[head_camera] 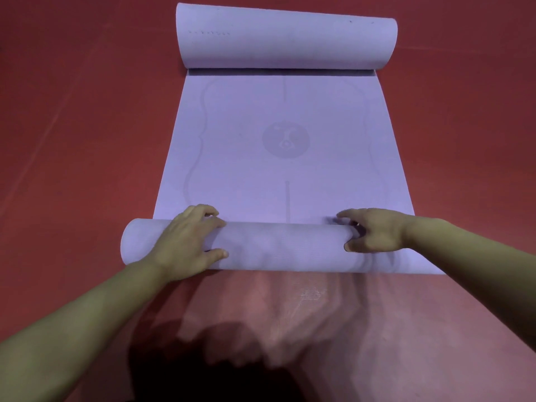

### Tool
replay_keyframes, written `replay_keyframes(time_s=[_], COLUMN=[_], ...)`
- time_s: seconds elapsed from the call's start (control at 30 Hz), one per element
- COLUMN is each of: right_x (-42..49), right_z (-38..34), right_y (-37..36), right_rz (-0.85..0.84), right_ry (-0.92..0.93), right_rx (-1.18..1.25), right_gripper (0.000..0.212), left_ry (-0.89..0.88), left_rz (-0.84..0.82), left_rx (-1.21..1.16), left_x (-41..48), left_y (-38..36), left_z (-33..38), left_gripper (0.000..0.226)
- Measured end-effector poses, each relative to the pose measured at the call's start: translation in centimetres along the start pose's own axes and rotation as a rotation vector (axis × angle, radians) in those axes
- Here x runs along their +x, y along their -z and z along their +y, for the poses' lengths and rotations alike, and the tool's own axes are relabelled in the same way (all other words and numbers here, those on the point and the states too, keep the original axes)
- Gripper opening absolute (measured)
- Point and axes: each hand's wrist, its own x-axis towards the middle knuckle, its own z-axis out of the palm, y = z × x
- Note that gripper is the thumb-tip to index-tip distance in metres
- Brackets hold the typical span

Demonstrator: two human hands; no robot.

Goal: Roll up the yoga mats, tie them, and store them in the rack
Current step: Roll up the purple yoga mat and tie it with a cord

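Observation:
A lilac yoga mat (275,134) lies flat on the red floor, with a faint round emblem and outline printed on it. Its near end is wound into a roll (278,246) running left to right. My left hand (188,242) lies over the left part of that roll, fingers curled over the far side and thumb on the near side. My right hand (374,233) grips the right part of the roll the same way. The mat's far end curls up into a loose second roll (287,39).
Red floor (72,140) surrounds the mat on all sides. A dark shadow falls on the floor (203,367) just in front of me. No rack or tie strap is in view.

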Motion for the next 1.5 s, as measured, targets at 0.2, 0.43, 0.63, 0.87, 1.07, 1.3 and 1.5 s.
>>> replay_keyframes(time_s=[0.2, 0.43, 0.63, 0.87, 1.07, 1.3, 1.5], right_x=[-0.2, -0.8, -1.2, -0.5, -1.4, -1.7, -0.8], right_z=[-0.1, 0.4, -1.2, -1.2, -0.7, -0.7, 0.2], right_y=[-0.2, -2.8, -4.7, -3.3, -3.6, -3.1, -2.7], right_rz=[0.010, 0.319, 0.377, 0.412, 0.254, 0.026, 0.037], right_ry=[-0.057, 0.006, -0.011, 0.014, 0.027, 0.004, 0.046], right_rx=[0.028, -0.137, -0.300, -0.313, -0.327, -0.191, -0.123], right_gripper=[0.036, 0.058, 0.117, 0.089, 0.085, 0.083, 0.081], left_ry=[-0.068, -0.033, -0.056, -0.039, -0.008, 0.061, 0.064], left_rz=[0.106, -0.068, -0.036, -0.140, -0.308, -0.399, -0.397], left_rx=[0.089, 0.335, 0.464, 0.367, 0.274, 0.152, 0.015], left_x=[-0.7, -0.1, 1.4, 3.5, 2.9, 2.1, 2.1], left_y=[-1.0, -2.0, -2.2, 0.0, 0.7, 0.7, 0.5], left_z=[1.1, 2.4, 2.6, 1.9, 2.3, 2.8, 1.9], left_gripper=[0.050, 0.105, 0.097, 0.073, 0.085, 0.076, 0.078])
